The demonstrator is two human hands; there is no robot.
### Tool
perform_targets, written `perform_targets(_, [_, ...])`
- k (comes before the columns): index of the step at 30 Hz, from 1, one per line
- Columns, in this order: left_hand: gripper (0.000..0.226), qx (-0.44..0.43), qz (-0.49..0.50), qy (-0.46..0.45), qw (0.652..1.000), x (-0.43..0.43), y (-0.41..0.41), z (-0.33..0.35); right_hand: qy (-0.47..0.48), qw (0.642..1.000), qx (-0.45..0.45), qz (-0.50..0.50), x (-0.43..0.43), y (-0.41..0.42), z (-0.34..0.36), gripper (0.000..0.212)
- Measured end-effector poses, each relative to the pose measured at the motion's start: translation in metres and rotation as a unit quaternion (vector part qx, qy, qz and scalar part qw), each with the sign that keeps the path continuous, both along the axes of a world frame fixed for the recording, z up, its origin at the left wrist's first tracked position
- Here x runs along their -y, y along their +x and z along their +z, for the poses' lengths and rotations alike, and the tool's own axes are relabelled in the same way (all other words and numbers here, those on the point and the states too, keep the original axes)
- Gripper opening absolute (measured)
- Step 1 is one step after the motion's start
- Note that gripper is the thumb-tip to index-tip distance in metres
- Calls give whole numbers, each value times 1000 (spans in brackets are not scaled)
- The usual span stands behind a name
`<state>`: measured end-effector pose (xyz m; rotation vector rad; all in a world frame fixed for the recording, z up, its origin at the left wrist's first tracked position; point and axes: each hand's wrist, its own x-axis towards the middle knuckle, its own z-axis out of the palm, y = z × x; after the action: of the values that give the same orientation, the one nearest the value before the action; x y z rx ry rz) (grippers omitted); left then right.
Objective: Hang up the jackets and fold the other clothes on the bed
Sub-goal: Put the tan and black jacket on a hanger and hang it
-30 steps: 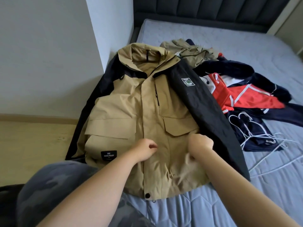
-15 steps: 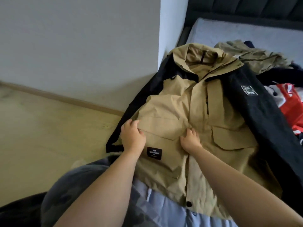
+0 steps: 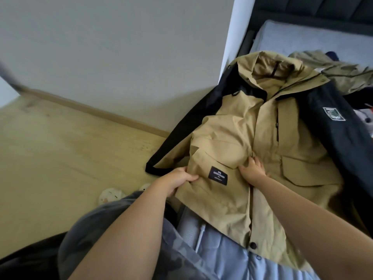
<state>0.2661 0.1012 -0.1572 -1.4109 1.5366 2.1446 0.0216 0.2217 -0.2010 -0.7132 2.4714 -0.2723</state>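
Quilted grey-blue bed (image 3: 228, 257) w/ crisp tan-black jacket (image 3: 222, 142) spread flat; L hand (image 3: 177, 179) grips its side edge, R hand (image 3: 252, 168) presses spread fingers by placket.

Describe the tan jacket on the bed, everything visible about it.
The jacket is tan with black sleeves, of crisp woven-looking cloth, with a hood, flap pockets, a black label on the lower pocket, a badge on one sleeve and a dark snap at the hem. It lies front up on the bed, one black sleeve hanging off the edge. The left hand grips its side; the right hand rests at the front closure.
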Motion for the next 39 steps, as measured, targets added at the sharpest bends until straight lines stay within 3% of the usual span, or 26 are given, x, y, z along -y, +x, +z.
perform_targets(3, [60,27,61,56,996,9,11,9,-21,1000,13,9,-1,-5,4,66])
perform_targets(5, [65,80,80,40,993,7,17,12,-36,999,15,15,-3,-5,7,62])
perform_targets(7, [65,203,12,-91,975,-2,16,10,-47,999,5,17,-7,-1,9,59])
perform_targets(9, [61,318,-35,-285,903,-13,12,7,-38,999,-32,19,-11,9,8,58])
perform_targets(10, [56,328,-41,-370,868,-16,9,7,-27,998,-60,23,-13,15,7,58])
perform_targets(12, [45,251,-64,-526,810,-19,2,6,-18,994,-103,40,-18,28,6,58])
perform_targets(14, [48,149,-104,-617,766,-23,-9,6,-36,990,-116,69,-24,37,7,57])
perform_targets(18, [59,48,-219,-628,745,-46,-54,8,-81,984,-105,122,-41,38,18,52])
perform_targets(22, [64,-9,-256,-603,756,-77,-111,6,-126,964,-204,113,-68,19,38,43])
perform_targets(26, [68,-50,-311,-575,755,-106,-153,0,-117,950,-289,33,-110,-19,58,43])
perform_targets(29, [70,-78,-356,-575,732,-127,-171,-7,-135,932,-316,-116,-146,-51,68,51])
perform_targets(31, [70,-95,-383,-575,717,-138,-178,-13,-144,922,-264,-244,-166,-67,69,56])
perform_targets(33, [70,-98,-404,-572,707,-144,-182,-19,-147,921,-151,-327,-174,-77,65,51])
perform_targets(35, [70,-94,-418,-574,698,-146,-183,-25,-124,940,-69,-310,-168,-74,62,48])
perform_targets(39, [71,-86,-434,-603,664,-146,-179,-34,-106,968,-17,-226,-153,-59,52,60])
